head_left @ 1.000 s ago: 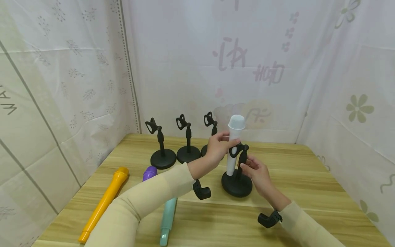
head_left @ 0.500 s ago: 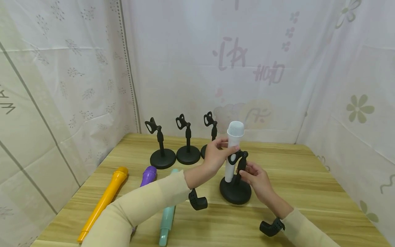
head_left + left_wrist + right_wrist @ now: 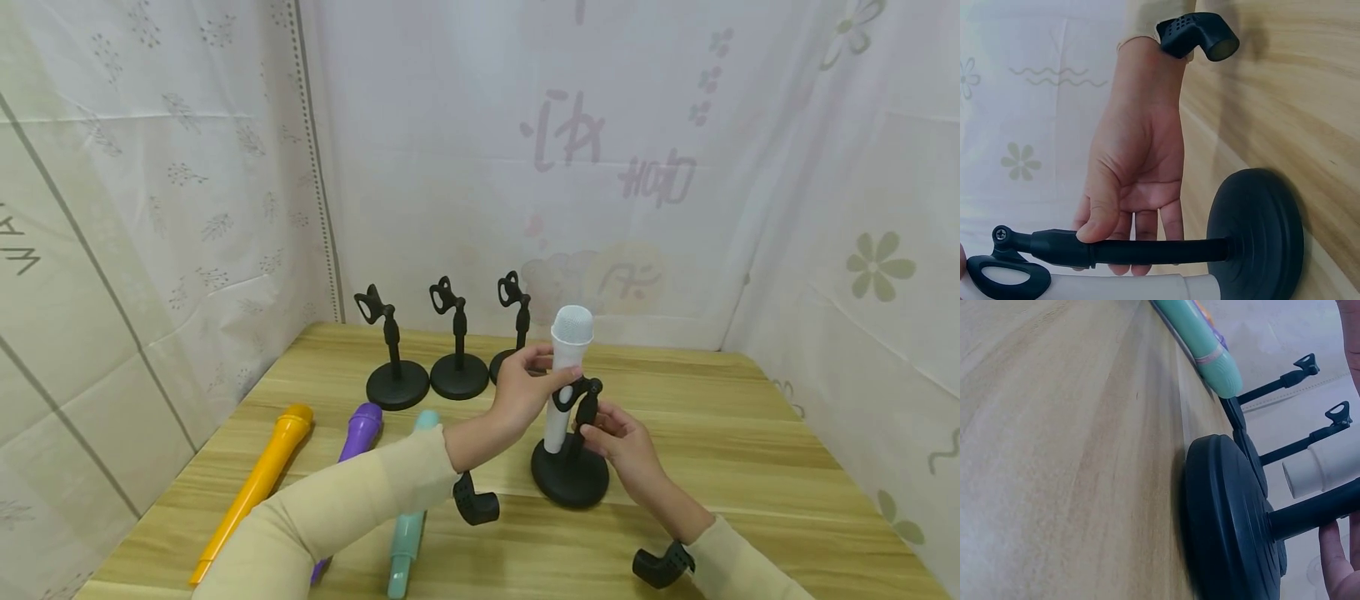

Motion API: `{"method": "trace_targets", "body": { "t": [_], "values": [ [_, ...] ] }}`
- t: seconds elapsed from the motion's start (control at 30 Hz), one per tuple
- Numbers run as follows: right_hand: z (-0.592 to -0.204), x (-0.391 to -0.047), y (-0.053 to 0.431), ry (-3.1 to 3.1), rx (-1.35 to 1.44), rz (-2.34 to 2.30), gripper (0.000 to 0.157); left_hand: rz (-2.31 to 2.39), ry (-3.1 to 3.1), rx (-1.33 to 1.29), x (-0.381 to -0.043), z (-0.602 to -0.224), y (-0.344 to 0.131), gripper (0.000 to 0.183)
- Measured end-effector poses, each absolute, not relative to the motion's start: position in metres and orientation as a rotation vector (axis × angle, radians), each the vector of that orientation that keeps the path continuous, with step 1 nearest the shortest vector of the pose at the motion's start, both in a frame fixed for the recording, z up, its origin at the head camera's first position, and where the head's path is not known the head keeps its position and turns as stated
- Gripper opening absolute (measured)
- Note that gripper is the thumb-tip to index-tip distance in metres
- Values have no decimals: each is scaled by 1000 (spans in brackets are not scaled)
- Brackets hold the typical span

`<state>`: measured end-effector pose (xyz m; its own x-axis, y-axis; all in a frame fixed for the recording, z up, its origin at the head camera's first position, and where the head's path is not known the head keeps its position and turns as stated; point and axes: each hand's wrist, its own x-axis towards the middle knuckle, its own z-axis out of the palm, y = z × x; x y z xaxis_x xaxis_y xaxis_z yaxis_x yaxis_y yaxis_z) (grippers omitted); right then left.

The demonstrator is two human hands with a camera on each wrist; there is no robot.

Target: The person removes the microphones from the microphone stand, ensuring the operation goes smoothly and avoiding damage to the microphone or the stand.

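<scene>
My left hand (image 3: 519, 393) grips a white toy microphone (image 3: 573, 327) just below its head, thumb at the black clip of a desk microphone stand (image 3: 570, 485). The microphone stands nearly upright alongside the pole, its body passing through the clip. In the right wrist view the microphone's lower end (image 3: 1305, 478) hangs a little over the round base (image 3: 1229, 519). My right hand (image 3: 628, 446) holds the stand's pole between thumb and fingers; the left wrist view shows that thumb lying on the pole (image 3: 1160, 251). Only a sliver of my left hand shows in that view.
Three more black stands line the back: left (image 3: 397, 385), middle (image 3: 459, 377) and right (image 3: 522, 325). Orange (image 3: 258, 483), purple (image 3: 362, 432) and teal (image 3: 406, 537) microphones lie on the wooden table (image 3: 720, 433) at left, partly under my left sleeve. Patterned cloth (image 3: 450, 167) hangs around the table.
Both hands have drawn the stand and the white microphone together towards me and slightly left. The grips look the same, and the other microphones and stands have stayed in place.
</scene>
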<state>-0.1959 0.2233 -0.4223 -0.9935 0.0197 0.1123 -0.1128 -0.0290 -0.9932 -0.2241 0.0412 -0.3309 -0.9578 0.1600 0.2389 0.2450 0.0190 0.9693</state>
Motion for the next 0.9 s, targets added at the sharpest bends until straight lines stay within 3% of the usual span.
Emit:
{"method": "trace_targets", "body": {
  "t": [0.57, 0.9],
  "values": [
    [-428, -193, 223, -2097, 145, 2198, 36, -2060, -2184, -480, -220, -342, 38, 38],
    [-428, -192, 222, -2097, 138, 2195, 36, -2093, -2154, -475, -192, -314, 31, 33]
  ]
}}
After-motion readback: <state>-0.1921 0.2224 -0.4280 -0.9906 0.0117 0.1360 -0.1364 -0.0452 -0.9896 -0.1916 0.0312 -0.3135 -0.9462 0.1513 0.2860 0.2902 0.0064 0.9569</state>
